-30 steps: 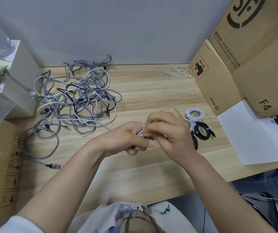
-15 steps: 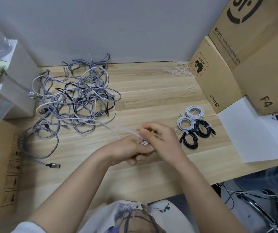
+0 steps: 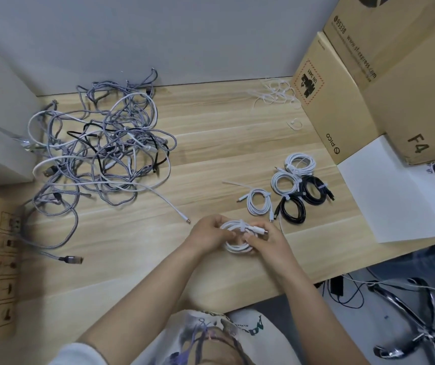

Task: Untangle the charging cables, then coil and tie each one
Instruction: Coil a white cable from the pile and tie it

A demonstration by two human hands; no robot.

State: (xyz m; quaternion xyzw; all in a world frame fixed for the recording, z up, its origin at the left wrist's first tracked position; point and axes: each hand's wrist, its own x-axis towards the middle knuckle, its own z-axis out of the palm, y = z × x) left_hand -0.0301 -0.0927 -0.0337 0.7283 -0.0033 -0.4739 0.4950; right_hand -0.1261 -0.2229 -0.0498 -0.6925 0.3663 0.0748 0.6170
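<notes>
Left hand: the left hand grips the left side of a coiled white cable, fingers curled over the loops, thumb toward the middle of the coil.
Right hand: the right hand pinches the right side of the same coil, fingertips near the white plug that lies across the top of the loops.
Held coil: it sits between both hands just above the table, near the front edge; a white tie wraps across its upper part.
Finished coils: five tied coils lie to the right of the hands, close together. Three are white and two are black; the neighbours touch or overlap.
Tangle: a heap of grey braided, white and black cables covers the left part of the table, well apart from the hands. One white strand runs out of it toward the hands and ends in a plug just left of the left hand. A grey braided end with a metal plug lies at the front left.
Spare ties: a loose bunch of white ties lies at the far right of the table, against a cardboard box.
Other surroundings: a larger cardboard box stands on the right; a white sheet lies below it.
</notes>
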